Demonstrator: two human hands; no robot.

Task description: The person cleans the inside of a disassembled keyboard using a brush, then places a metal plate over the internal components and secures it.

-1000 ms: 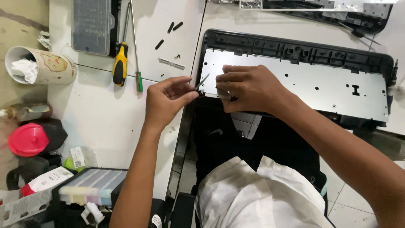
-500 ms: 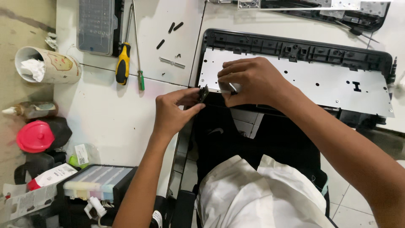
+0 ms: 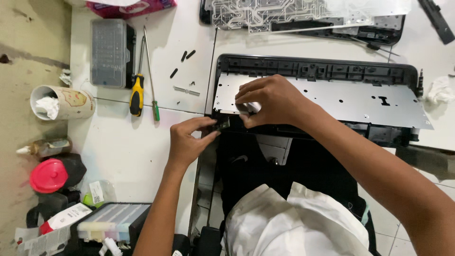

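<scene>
The left hand [image 3: 188, 140] comes up from the bottom of the view on a straight forearm, wrist slightly bent, with thumb and fingertips drawn together in a pinch on a small dark part [image 3: 222, 124] at the near left corner of a black plastic keyboard frame [image 3: 313, 66]. The right hand [image 3: 272, 100] reaches in from the lower right on a long, angled forearm and lies palm down on the thin silver perforated metal plate [image 3: 350, 99] that sits in that frame. Its fingers are curled and pressed on the plate's left end, just above the left hand's fingertips; whether they grip anything underneath cannot be told. The two hands are close together, nearly touching at the fingertips.

To the left of the left hand, on the white tabletop [image 3: 123, 142], lie a screwdriver with a yellow and black handle [image 3: 136, 92] and a thinner one with a green tip handle [image 3: 151, 80], side by side. Beyond them rests a grey translucent plastic bit case [image 3: 109, 53]. A few small black screws [image 3: 182, 61] are scattered above the left hand. Farther left stands a paper cup on its side stuffed with white tissue [image 3: 61, 102]. Past the right hand, at the far edge, sits a clear printed circuit membrane [image 3: 284, 12] on another dark frame. Below the hands, white cloth [image 3: 294, 223] covers the person's lap.
</scene>
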